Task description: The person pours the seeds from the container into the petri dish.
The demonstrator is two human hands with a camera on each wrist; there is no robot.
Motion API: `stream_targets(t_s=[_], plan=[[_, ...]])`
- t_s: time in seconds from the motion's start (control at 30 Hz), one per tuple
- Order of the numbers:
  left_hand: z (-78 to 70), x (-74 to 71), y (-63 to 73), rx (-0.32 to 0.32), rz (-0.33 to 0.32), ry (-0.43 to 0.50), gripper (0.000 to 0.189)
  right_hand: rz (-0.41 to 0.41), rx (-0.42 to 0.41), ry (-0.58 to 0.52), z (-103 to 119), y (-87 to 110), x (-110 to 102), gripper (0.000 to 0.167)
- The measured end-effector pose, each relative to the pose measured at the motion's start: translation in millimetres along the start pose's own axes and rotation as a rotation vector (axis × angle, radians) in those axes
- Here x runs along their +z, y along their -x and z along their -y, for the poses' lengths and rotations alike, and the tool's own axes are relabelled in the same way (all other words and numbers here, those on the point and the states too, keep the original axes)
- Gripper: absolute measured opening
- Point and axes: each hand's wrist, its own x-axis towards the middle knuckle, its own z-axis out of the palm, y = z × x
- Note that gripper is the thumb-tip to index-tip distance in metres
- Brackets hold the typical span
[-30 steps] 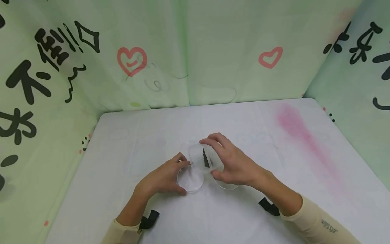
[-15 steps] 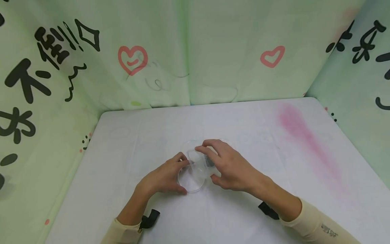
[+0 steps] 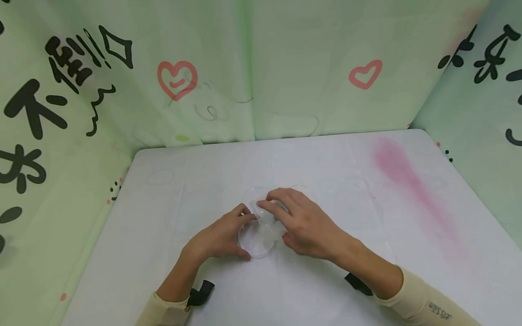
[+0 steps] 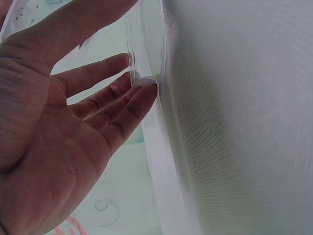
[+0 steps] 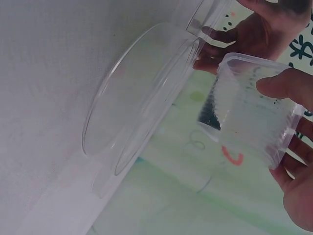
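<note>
Clear plastic tub (image 5: 247, 105) at centre stage, up off the white tabletop (image 3: 326, 290) and tipped over at a slant, and look at those dark grains (image 5: 210, 117), banked along its lower side! Right hand (image 3: 307, 222) has it firmly, thumb pressed to one face, fingers curled round against the other. From the head view, the tub is mostly tucked behind those fingers, just past the far edge of the round clear dish (image 3: 256, 242); whether any part of it hangs over the dish, I cannot tell. And over on the other side, left hand (image 3: 222, 235) pinches that dish by its wall, thumb at the near side, fingertips on the far side, the palm off the plastic, the dish sitting flat on the table. Down low in the right wrist view, two more show: a broad transparent dish (image 5: 127, 88) resting on the table, and a second transparent dish (image 5: 156, 112) just beyond it. Cream sleeves (image 3: 428, 294) on both arms, a black strap (image 3: 201, 293) near the left wrist, a pink stain (image 3: 399, 172) streaking the table's right half, and red hearts (image 3: 177, 81) bright on the pale green curtain (image 3: 285, 59) behind.
</note>
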Motion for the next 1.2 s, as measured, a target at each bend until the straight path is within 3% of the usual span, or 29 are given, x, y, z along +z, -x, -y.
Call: stream_targets(t_s=[0.67, 1.2], plan=[[0.3, -0.6, 1.3, 0.032, -0.017, -0.003, 0.079, 0.007, -0.066, 0.047, 2.7, -3.8, -1.8, 0.082], [-1.1, -2.8, -0.5, -0.012, 0.010, 0.004, 0.078, -0.031, -0.119, 0.079, 5.1, -6.2, 0.8, 0.075]])
